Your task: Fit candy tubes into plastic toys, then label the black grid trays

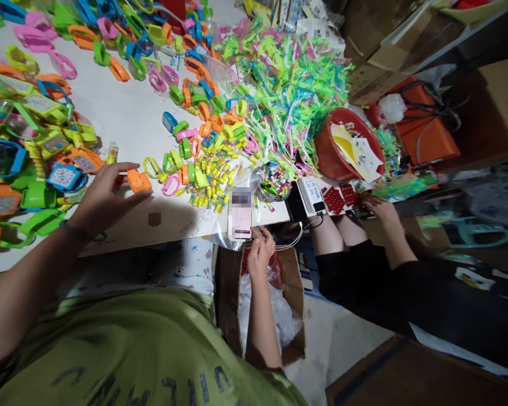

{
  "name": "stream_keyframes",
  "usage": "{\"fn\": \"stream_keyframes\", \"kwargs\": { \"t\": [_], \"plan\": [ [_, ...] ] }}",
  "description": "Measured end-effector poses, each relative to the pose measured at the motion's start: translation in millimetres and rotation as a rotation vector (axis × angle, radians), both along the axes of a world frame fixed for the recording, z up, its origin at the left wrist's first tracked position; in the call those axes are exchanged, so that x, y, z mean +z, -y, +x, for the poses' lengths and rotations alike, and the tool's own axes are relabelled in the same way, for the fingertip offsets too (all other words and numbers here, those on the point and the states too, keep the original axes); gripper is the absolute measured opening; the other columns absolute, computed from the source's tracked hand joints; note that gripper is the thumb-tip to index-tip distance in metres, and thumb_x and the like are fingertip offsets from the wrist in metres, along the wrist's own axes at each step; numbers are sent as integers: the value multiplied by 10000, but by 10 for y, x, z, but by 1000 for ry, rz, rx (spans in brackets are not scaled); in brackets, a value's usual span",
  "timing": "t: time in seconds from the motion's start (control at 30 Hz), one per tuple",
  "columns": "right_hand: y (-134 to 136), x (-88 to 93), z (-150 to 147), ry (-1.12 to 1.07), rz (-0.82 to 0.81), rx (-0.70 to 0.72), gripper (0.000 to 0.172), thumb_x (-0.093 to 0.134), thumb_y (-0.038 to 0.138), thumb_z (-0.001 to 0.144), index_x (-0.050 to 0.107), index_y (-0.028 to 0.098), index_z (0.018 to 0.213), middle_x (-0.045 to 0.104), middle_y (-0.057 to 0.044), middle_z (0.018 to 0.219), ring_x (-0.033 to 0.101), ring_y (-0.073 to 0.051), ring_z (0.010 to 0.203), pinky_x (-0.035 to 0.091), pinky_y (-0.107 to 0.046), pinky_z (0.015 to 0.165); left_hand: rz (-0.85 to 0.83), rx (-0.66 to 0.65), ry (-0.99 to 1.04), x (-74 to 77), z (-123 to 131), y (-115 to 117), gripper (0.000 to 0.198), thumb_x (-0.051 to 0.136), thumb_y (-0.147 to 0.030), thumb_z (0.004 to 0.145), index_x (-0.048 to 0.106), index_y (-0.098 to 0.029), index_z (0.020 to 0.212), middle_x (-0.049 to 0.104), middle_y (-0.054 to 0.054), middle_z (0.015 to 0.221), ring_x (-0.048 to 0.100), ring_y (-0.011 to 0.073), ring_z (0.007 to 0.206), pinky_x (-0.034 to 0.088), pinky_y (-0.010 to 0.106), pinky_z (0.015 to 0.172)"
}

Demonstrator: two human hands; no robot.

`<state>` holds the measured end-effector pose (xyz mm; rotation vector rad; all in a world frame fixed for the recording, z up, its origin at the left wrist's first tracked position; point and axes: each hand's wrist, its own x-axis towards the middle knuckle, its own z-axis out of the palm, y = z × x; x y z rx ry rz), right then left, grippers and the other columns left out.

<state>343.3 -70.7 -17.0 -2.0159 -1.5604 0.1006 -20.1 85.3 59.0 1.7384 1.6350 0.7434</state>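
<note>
My left hand (pixel 110 194) is over the table's left part, thumb and fingers closed on an orange toy watch (pixel 139 181). More plastic toy watches (pixel 68 176) in blue, green, yellow and orange lie heaped beside and behind that wrist. At the table's front edge my right hand (pixel 261 252) is at the lower right corner of a phone (pixel 240 217). Its fingers are curled; whatever they pinch is too small to make out. Behind the phone lies a pile of small yellow candy tubes (pixel 211 177), with a round container of colourful small pieces (pixel 275 181) to its right.
A large heap of green, pink and white plastic strips (pixel 288 84) covers the back right, near a red bucket (pixel 328 149). A power bank (pixel 311 194) with cables lies at the edge. Below stands a carton with plastic bags (pixel 294 282). A co-worker's hand (pixel 383 211) is at right.
</note>
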Motion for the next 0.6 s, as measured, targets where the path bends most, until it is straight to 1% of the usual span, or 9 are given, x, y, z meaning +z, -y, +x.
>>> {"fn": "stream_keyframes", "kwargs": {
  "t": [0.07,0.17,0.23,0.33,0.4,0.53,0.6],
  "plan": [
    [0,6,-2,-1,5,0,507,246,473,1013,661,245,1193,554,-106,1259,509,-254,1147,351,-444,967,-16,-58,106,18,-4,83,646,680,-541,748,526,-157,1243,580,106,1197,617,239,1050,502,410,980],
    [-1,19,1,5,1,-7,517,236,471,1013,663,232,1179,558,-113,1251,514,-253,1144,358,-440,963,8,-172,134,30,-16,189,553,658,-554,759,558,-187,1160,607,96,1168,610,266,1104,496,432,999],
    [-3,30,3,7,9,-19,520,233,470,1013,661,223,1175,563,-117,1239,515,-253,1148,359,-441,968,-13,-208,180,21,-28,237,497,661,-533,769,560,-224,1144,598,90,1209,599,269,1147,482,443,1027],
    [-7,38,5,2,30,-22,514,241,467,1012,658,216,1178,568,-119,1225,518,-252,1140,363,-440,966,-138,-200,321,-3,-33,277,508,698,-514,747,533,-254,1150,593,95,1261,603,282,1173,464,480,1052],
    [-8,35,5,7,25,-13,506,245,461,1012,660,222,1177,564,-116,1229,518,-250,1136,364,-437,962,-202,-184,378,-6,-17,292,525,723,-514,720,527,-256,1132,608,100,1263,616,291,1162,471,493,1043],
    [-12,26,-11,22,-30,0,507,231,447,1014,671,251,1171,552,-105,1248,512,-250,1141,358,-441,961,-216,-186,430,20,42,318,510,767,-452,679,534,-251,1086,650,79,1205,658,273,1093,516,464,999],
    [-17,28,-23,20,-32,-9,514,227,451,1013,672,247,1170,554,-106,1249,511,-252,1144,355,-444,964,-227,-194,449,31,62,330,508,769,-424,673,523,-251,1082,665,73,1168,663,274,1079,518,483,992]
  ]
}}
